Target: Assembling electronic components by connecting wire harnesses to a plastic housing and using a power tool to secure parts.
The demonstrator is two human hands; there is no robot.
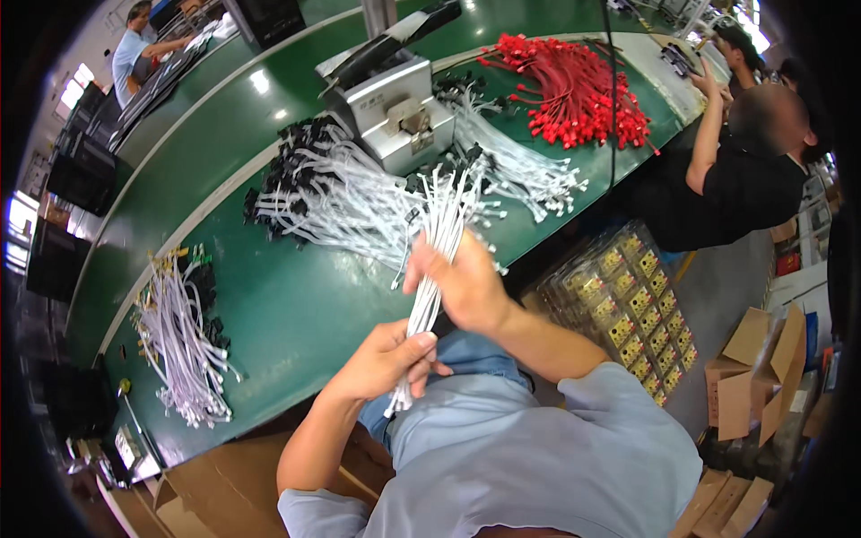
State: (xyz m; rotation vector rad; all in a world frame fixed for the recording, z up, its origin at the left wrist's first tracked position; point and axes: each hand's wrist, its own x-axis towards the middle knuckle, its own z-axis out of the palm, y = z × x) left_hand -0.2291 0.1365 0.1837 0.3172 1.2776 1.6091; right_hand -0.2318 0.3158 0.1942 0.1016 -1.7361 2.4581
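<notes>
A bundle of white cables (443,211) stands slanted in front of my body, above the near edge of the green table. My left hand (381,360) is closed round its lower part, with the white ends sticking out below. Higher up, my right hand (471,285) wraps the same bundle, its fingers slightly blurred. Just beyond the hands lies a pile of white cables with black connectors (345,202), and a second such pile (516,166) spreads to the right. Between them stands a grey metal machine (404,112).
Red cables (574,94) are heaped at the far right of the green table (278,345); another white cable bunch (184,336) lies left. Stacked trays with yellow parts (628,305) and an open cardboard box (753,377) stand at right. A co-worker in black (731,188) is nearby.
</notes>
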